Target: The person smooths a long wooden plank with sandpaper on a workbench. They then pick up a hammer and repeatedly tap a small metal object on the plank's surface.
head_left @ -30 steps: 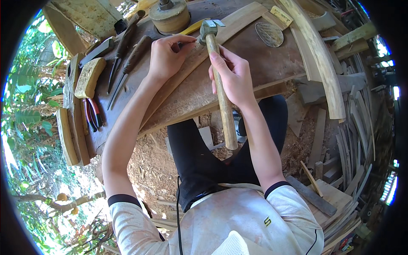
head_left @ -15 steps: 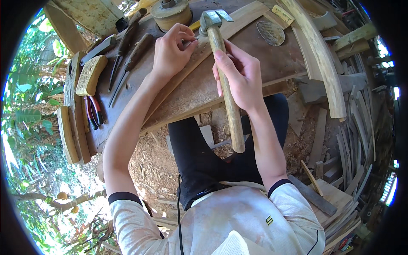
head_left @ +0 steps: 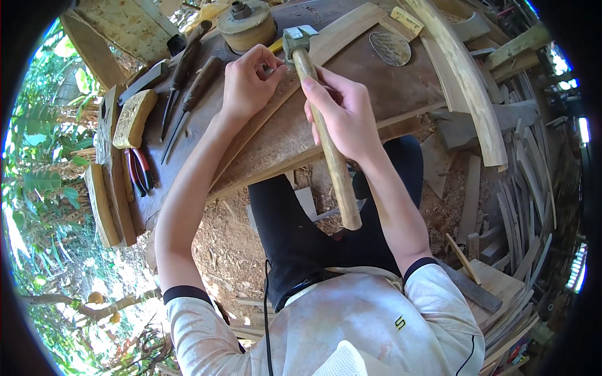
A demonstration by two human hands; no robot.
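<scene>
A claw hammer (head_left: 333,153) with a pale wooden handle is gripped in my right hand (head_left: 343,113), around the upper part of the handle. Its metal head (head_left: 297,41) is just beyond my left fingertips. With thumb and forefinger pinched together, my left hand (head_left: 251,81) hovers at a long flat wooden strip (head_left: 342,34) that lies slantwise on the workbench (head_left: 276,147). Whatever sits between those fingers is too small or hidden to make out. A bit of a yellow object (head_left: 276,46) shows between the left hand and the hammer head.
Left on the bench are chisel-like tools (head_left: 197,81), red-handled pliers (head_left: 138,170) and a wooden block (head_left: 134,119). A round wooden piece (head_left: 246,28) stands at the back. An oval plate (head_left: 390,49) and a long curved timber (head_left: 461,69) lie right. Wood strips (head_left: 527,188) are piled beyond.
The hammer head has moved left and slightly down, closer to my left fingertips, as my right hand shifted left. My left hand keeps its pinch. The view has shifted a little.
</scene>
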